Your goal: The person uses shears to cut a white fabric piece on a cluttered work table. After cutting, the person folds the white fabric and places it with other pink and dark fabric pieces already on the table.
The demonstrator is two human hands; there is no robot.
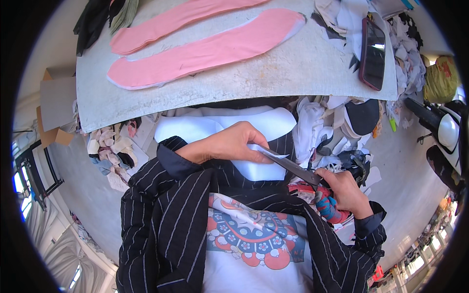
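Note:
My left hand (229, 145) pinches the edge of a white foam piece (220, 128) that lies across my lap, just below the table's front edge. My right hand (344, 190) grips the handles of a pair of dark metal scissors (288, 163). The scissor blades point left and up, and their tips meet the white piece right at my left fingers. Two long pink fabric shapes (205, 51) backed with white lie on the grey table top (303, 68) above my hands.
A dark phone (373, 53) lies at the table's right end among white and dark offcuts (342, 19). Fabric scraps are heaped on the floor at left (110, 151) and right (337, 127). A cardboard box (53, 105) stands far left, a parked scooter (447, 132) far right.

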